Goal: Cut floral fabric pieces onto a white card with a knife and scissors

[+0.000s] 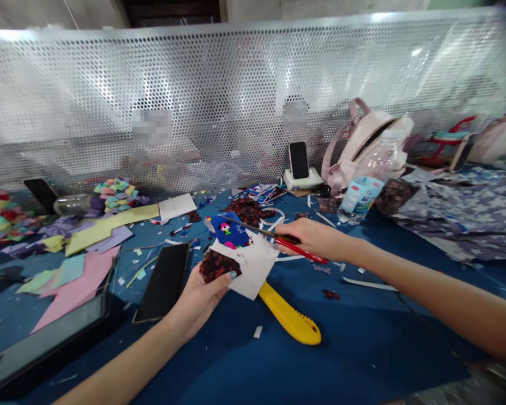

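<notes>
My left hand (pixel 206 299) is closed around a dark red-and-black patterned piece (pixel 219 266), fabric or printed paper, with the thumb pressed on it. Against this lies a white piece of paper or card (pixel 256 264), and I cannot tell whether the hand grips both. My right hand (pixel 306 237) is closed on red-handled scissors (pixel 297 250). Their blades point left over a blue piece with a colourful cartoon print (pixel 228 229). A yellow-handled tool (pixel 293 318) lies below the white piece, its other end hidden.
Two dark phones (pixel 164 281) (pixel 50 337) lie left, beside coloured paper strips (pixel 109 225). Behind are a phone on a stand (pixel 299 160), a plastic bottle (pixel 362 185), a pale backpack (pixel 358 135) and a perforated metal screen (pixel 219 84). Patterned sheets (pixel 468 208) lie right. Scraps dot the blue table (pixel 362 349).
</notes>
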`<state>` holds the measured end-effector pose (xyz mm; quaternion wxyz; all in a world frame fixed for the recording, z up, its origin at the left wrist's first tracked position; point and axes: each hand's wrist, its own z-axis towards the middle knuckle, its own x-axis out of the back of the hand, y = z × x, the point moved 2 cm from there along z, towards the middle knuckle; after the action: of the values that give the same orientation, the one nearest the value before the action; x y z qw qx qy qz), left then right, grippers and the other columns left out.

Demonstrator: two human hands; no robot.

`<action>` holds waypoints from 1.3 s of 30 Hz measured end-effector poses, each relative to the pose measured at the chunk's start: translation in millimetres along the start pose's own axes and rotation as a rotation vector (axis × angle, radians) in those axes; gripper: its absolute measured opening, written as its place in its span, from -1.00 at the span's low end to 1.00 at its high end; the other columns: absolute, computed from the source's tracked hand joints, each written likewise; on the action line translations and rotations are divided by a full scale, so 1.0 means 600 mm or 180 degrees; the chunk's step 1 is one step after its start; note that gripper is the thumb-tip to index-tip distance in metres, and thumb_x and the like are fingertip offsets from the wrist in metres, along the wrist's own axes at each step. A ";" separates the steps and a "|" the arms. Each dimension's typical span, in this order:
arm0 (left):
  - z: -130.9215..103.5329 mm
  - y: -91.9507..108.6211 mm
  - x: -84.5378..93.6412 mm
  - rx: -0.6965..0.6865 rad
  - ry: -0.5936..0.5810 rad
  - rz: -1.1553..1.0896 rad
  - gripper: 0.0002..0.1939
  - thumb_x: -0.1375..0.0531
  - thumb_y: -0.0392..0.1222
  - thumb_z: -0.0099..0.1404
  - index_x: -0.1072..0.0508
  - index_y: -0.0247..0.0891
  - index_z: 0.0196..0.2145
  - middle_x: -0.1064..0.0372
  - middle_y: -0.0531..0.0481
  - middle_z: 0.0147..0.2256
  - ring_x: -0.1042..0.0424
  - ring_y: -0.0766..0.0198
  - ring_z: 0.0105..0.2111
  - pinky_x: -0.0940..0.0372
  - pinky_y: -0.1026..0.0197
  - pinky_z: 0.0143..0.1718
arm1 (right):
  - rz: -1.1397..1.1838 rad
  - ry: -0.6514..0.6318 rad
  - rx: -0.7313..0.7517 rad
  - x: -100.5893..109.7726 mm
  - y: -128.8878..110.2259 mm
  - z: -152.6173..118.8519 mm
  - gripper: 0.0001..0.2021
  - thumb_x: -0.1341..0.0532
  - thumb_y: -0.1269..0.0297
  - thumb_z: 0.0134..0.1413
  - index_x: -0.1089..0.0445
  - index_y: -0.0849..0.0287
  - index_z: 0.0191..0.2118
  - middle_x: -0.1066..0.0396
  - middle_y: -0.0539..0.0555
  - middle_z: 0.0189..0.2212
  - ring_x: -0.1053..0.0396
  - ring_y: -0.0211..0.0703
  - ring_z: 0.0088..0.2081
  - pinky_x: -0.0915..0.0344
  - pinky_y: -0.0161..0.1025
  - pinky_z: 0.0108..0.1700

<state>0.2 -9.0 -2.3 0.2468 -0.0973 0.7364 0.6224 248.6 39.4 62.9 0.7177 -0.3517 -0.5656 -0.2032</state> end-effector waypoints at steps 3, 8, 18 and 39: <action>0.002 0.000 0.003 -0.0045 0.0019 0.0067 -0.53 -0.51 -0.30 -0.01 -0.53 -0.24 -0.12 -0.59 -0.04 -0.16 -0.59 0.21 -0.18 -0.49 0.33 -0.15 | 0.0057 0.0023 -0.0030 0.000 0.001 0.001 -0.73 -0.10 0.13 0.30 -0.28 0.18 -0.37 -0.37 0.04 -0.50 -0.24 -0.22 -0.49 -0.08 -0.25 -0.40; 0.010 0.005 0.006 -0.0230 0.0143 0.0210 -0.51 -0.50 -0.27 0.00 -0.49 -0.25 -0.10 -0.58 -0.07 -0.16 -0.59 0.16 -0.17 -0.49 0.30 -0.18 | 0.0111 0.0003 -0.0054 -0.004 0.012 -0.005 -0.68 -0.08 -0.02 0.29 -0.25 0.16 -0.29 -0.42 0.11 -0.32 -0.36 -0.11 -0.33 -0.17 -0.22 -0.32; 0.008 0.012 0.005 -0.0407 0.0169 0.0632 -0.40 -0.46 -0.17 0.07 -0.41 -0.24 0.05 -0.52 -0.17 -0.02 -0.54 0.05 -0.06 -0.48 0.23 -0.17 | -0.0069 0.0031 -0.0242 -0.005 0.018 -0.008 -0.67 -0.11 -0.05 0.24 -0.26 0.15 -0.23 -0.40 0.13 -0.30 -0.35 -0.04 -0.32 -0.13 -0.19 -0.35; 0.029 0.058 0.017 -0.1155 0.0094 0.1650 -0.59 -0.38 -0.18 0.16 -0.39 -0.26 -0.06 -0.53 -0.11 -0.12 -0.53 0.07 -0.14 -0.41 0.13 -0.10 | -0.0361 0.0138 -0.0110 0.009 0.033 -0.010 -0.60 -0.09 -0.13 0.25 -0.31 0.16 -0.29 -0.43 0.12 -0.30 -0.36 -0.05 -0.30 -0.09 -0.24 -0.34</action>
<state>-20.0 16.3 21.4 0.0478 0.0422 0.6171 0.7843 267.8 48.9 61.6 0.7109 -0.3269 -0.5653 -0.2610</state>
